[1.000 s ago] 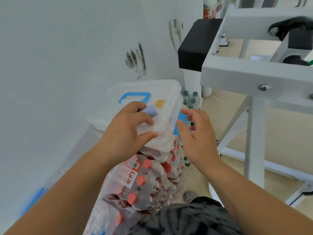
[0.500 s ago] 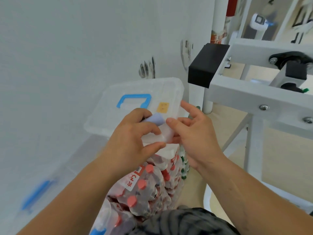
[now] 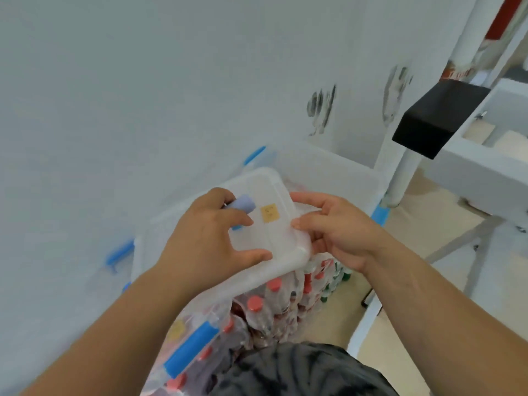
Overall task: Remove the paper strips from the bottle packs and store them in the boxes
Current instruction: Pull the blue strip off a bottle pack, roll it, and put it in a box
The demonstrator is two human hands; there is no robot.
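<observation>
My left hand (image 3: 205, 238) pinches a rolled pale blue paper strip (image 3: 243, 203) under its fingers, with its thumb pressed on a translucent box lid (image 3: 281, 254). From the right, my right hand (image 3: 337, 232) grips the same lid by its near corner. The lid bears a small yellow sticker and is held tilted above a translucent storage box (image 3: 337, 170) with blue latches, standing by the wall. Shrink-wrapped bottle packs (image 3: 271, 298) with red caps lie under the lid. The inside of the box is hidden.
A white wall runs along the left. A white metal frame (image 3: 468, 164) with a black block (image 3: 434, 121) stands at the right, its legs on the beige floor. Green-capped bottles (image 3: 335, 281) sit beside the red ones. A blue handle (image 3: 190, 350) shows near my body.
My right hand has closed on the lid's corner. Both hands have lifted and turned the lid, and the box behind it has come into sight. The view has swung left.
</observation>
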